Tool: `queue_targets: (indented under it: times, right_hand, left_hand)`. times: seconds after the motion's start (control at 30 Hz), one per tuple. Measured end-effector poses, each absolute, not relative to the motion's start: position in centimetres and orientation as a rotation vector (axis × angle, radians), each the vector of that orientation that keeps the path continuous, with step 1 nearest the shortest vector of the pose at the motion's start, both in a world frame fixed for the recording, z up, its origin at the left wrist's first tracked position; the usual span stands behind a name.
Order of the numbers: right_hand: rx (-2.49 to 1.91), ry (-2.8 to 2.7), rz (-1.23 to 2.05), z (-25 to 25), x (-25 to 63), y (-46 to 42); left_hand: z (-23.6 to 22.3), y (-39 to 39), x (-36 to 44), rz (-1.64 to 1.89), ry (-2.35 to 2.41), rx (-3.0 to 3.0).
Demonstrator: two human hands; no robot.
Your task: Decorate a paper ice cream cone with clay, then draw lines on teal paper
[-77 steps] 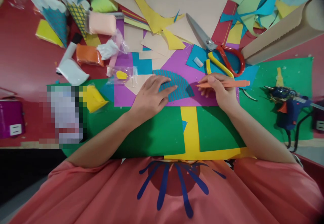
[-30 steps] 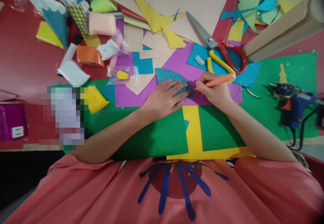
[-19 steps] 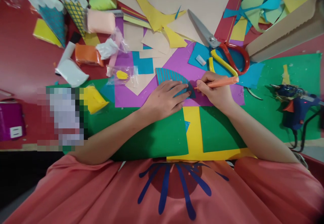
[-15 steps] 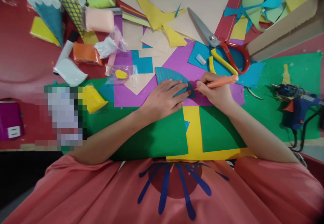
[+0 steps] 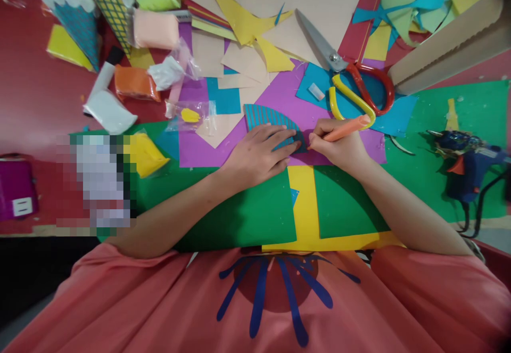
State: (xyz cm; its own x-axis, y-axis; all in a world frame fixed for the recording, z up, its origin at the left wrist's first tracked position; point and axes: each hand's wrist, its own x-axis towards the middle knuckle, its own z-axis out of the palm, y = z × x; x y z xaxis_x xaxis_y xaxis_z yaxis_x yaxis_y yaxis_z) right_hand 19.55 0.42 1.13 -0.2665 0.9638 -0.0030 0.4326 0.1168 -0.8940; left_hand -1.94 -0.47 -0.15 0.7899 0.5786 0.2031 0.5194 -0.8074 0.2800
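Observation:
A blue fan-shaped paper piece [image 5: 259,116] with dark stripes lies on the purple sheet [image 5: 215,156]. My left hand [image 5: 263,153] rests flat across it, fingers stretched out, partly covering it. Just right of it, my right hand [image 5: 333,142] is closed round an orange marker pen [image 5: 347,128]. The pen slants down to the left, its tip close to the right edge of the blue piece. Whether the tip touches the paper is too small to tell.
Large scissors [image 5: 339,65] lie beyond my right hand. A blue glue gun [image 5: 467,169] is at the right. Packets of clay, such as an orange one [image 5: 136,82], and paper cones [image 5: 75,25] lie at the upper left. A cardboard piece [image 5: 443,44] stands at the upper right.
The marker in my right hand has tilted more steeply, and its tip has moved slightly down along the blue piece's right edge. My left hand stays in place.

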Motion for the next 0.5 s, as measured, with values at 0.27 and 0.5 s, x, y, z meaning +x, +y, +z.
queue_targets:
  times: [0.27,0.5]
  right_hand:
    - [-1.369,-1.827,1.128,1.17,19.78,0.45]
    - [-1.294,-1.518,1.189,1.39,20.06,0.45]
  left_hand:
    - [-0.23,-0.51,-2.01,0.394,0.877,2.739]
    - [0.09,-0.78,-1.93,0.39,0.897,2.776]
